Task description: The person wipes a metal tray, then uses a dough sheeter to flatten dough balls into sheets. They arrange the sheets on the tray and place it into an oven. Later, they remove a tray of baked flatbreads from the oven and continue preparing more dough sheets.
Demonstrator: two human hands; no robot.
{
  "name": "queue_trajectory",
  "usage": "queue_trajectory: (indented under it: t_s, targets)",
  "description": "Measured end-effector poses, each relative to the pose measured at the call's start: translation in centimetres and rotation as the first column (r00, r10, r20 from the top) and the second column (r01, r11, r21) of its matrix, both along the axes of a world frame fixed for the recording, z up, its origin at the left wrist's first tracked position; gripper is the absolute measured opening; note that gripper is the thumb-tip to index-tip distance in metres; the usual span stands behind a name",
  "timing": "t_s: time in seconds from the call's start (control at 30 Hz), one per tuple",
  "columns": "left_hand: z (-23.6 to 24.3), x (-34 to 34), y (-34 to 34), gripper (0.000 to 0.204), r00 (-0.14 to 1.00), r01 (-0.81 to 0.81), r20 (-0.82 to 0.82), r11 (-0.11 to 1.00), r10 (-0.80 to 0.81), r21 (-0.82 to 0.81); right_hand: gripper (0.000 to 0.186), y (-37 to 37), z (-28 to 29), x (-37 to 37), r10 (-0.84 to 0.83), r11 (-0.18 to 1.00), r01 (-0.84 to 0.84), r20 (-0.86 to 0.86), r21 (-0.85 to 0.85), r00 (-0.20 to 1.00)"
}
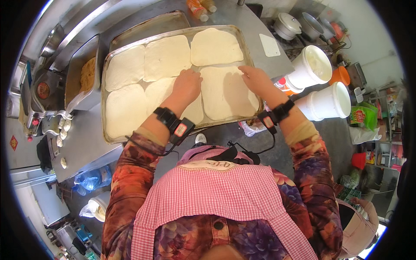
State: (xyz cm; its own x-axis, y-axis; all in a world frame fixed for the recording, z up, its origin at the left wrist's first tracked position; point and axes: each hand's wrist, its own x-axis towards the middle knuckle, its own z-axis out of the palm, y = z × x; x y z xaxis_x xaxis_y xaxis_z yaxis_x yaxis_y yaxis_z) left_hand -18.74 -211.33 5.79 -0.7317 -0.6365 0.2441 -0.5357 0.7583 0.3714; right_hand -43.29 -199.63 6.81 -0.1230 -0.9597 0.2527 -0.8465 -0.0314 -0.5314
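Observation:
A large metal baking tray (255, 113) on the worktop carries several flat, pale dough sheets in two rows. The near right dough sheet (216, 93) lies between my hands. My left hand (187, 86) has its fingers curled closed at that sheet's far left corner, and its wrist passes over the neighbouring near middle sheet (159, 92). At the far right corner, my right hand (256, 80) pinches the edge between thumb and fingers. Behind, another dough sheet (216, 47) lies flat in the far row. Both wrists wear black straps with small boxes.
Left of the tray stands a deep metal bin (93, 93) with a brown filling-like mass. A second tray (149, 29) sits behind, near orange bottles (197, 9). White buckets (310, 67) stand at right, below pots (287, 27). A white board (270, 45) lies on the worktop.

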Motion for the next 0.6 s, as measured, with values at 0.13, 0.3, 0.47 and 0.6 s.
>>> queue_trajectory:
  t_s: [0.13,0.3,0.47,0.6]
  targets:
    - [-1.4,-2.8,-1.7,0.016,0.993,-0.093,0.061,0.987,0.102,-0.132,0.020,-3.7,-1.9,-0.5,-0.086,0.988,0.114,-0.254,0.100,0.963]
    - [-1.4,-3.9,-3.4,0.011,0.996,-0.039,-0.070,0.974,0.056,0.223,0.010,-4.9,-1.3,-2.3,-0.078,0.957,0.109,-0.122,0.268,0.989]
    - [-0.7,-2.4,-6.2,0.011,0.999,0.011,-0.034,0.924,0.003,0.382,0.016,-5.4,0.3,-3.6,-0.152,0.927,0.194,-0.152,0.322,0.977]
    - [-0.2,-3.4,-9.5,0.015,0.993,0.010,-0.114,0.944,0.029,0.330,0.021,-8.4,0.9,-5.1,-0.134,0.969,0.159,-0.142,0.190,0.981]
